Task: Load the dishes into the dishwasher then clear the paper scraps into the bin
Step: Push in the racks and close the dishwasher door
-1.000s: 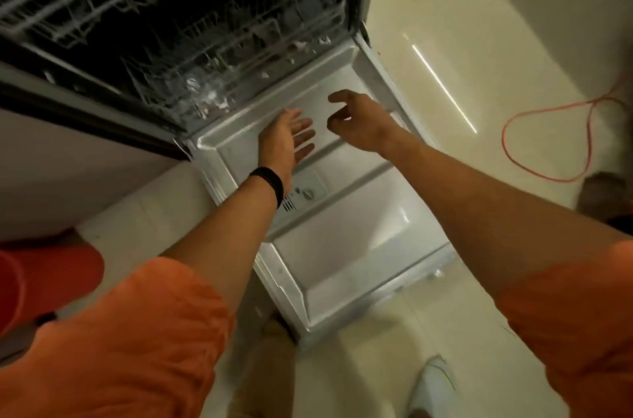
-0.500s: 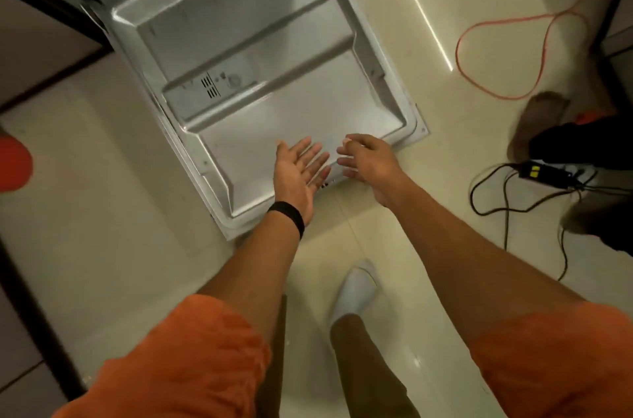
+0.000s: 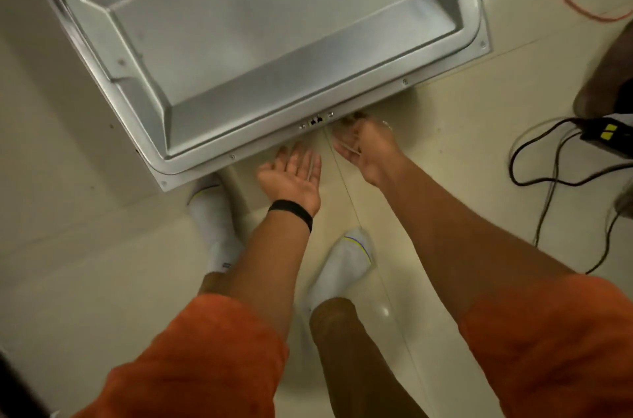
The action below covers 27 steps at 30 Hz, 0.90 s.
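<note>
Both palms turned up and empty, left hand (image 3: 294, 174) and right hand (image 3: 364, 147) reach under the lowered dishwasher door (image 3: 267, 40); lifting unevenly could pinch fingers.

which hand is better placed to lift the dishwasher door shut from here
Right, probably. The right hand has its fingertips at the door's front edge, beside the latch of the open dishwasher door. The left hand is palm up, open, just short of that edge.

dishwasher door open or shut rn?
Open: the dishwasher door lies flat, inner steel liner facing up, both hands at its front edge.
</note>
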Tool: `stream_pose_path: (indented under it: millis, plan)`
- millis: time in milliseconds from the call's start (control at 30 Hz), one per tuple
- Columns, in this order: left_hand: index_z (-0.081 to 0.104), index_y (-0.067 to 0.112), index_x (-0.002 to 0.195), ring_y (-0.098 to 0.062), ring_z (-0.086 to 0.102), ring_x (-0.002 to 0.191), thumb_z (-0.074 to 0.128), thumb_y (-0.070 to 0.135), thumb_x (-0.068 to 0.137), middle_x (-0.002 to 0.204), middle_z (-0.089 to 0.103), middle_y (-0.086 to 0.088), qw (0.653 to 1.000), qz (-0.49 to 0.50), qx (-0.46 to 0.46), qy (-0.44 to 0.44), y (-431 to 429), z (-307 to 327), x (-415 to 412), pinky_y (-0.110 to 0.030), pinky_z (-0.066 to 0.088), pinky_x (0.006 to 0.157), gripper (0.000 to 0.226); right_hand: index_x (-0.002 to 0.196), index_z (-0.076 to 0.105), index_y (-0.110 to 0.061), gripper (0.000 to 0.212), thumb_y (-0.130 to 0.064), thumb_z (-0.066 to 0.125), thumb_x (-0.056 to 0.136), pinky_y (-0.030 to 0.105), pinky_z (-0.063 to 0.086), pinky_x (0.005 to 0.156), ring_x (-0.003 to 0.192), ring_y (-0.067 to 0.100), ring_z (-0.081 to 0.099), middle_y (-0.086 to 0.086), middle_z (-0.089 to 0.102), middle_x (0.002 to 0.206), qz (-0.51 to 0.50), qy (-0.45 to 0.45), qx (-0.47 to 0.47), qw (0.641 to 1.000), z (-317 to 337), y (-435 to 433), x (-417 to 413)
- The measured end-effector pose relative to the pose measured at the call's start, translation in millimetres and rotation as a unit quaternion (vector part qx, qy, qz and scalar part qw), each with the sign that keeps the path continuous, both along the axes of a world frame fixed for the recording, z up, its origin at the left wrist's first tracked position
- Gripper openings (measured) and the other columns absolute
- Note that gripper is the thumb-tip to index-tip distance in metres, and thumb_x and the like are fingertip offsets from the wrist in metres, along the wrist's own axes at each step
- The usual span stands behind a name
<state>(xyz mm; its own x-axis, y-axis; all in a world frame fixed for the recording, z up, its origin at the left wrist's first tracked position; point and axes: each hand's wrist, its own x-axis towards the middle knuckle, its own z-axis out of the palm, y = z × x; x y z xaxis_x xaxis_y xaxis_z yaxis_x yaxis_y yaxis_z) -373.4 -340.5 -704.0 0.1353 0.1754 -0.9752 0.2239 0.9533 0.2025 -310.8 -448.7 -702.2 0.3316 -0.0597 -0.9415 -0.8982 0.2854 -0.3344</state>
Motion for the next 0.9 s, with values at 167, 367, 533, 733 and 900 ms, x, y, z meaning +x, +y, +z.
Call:
stream_pose_path:
  millis: [167,367,533,733,900]
  plan:
    - [0.049,0.011,0.139,-0.033,0.051,0.131,0.028,0.04,0.103,0.139,0.054,-0.015,0.996,0.091,-0.005,-0.021,16,-32,18,-0.05,0.04,0.105,0.05,0.119,0.058,-0.005,0.043,0.016,0.031,0.092,0.041,0.06,0.087,0.093,0.02,0.065,0.009,0.064,0.098,-0.03,0.005,-0.007,1.0,-26,15,10]
    - [0.055,0.008,0.128,-0.03,0.059,0.108,0.029,0.035,0.103,0.126,0.06,-0.014,0.993,0.112,-0.022,-0.02,17,1,15,-0.048,0.044,0.103,0.045,0.115,0.057,-0.003,0.052,0.021,0.027,0.081,0.032,0.061,0.072,0.096,0.022,0.065,0.01,0.064,0.102,-0.061,0.021,-0.005,0.998,-2,20,3]
    - [0.054,0.01,0.128,-0.029,0.063,0.109,0.026,0.031,0.101,0.115,0.063,-0.012,0.995,0.098,-0.019,-0.007,17,87,15,-0.044,0.046,0.102,0.044,0.142,0.049,-0.009,0.079,0.022,0.021,0.075,0.023,0.049,0.075,0.104,0.012,0.066,0.006,0.063,0.136,-0.014,-0.004,0.031,0.999,78,14,0]
    - [0.049,0.01,0.131,-0.029,0.063,0.114,0.026,0.027,0.101,0.13,0.059,-0.011,0.996,0.084,-0.01,-0.021,27,241,34,-0.041,0.047,0.103,0.042,0.14,0.05,-0.011,0.078,0.021,0.023,0.075,0.024,0.047,0.084,0.118,0.015,0.065,0.006,0.063,0.137,-0.027,-0.043,0.06,0.997,230,19,18]
    - [0.037,0.009,0.15,-0.029,0.06,0.119,0.024,0.027,0.101,0.147,0.051,-0.013,0.994,0.072,0.014,-0.084,50,373,73,-0.039,0.047,0.102,0.054,0.137,0.05,-0.016,0.071,0.022,0.022,0.084,0.028,0.047,0.094,0.12,0.02,0.063,0.005,0.062,0.132,-0.047,-0.088,0.088,0.991,366,42,62]
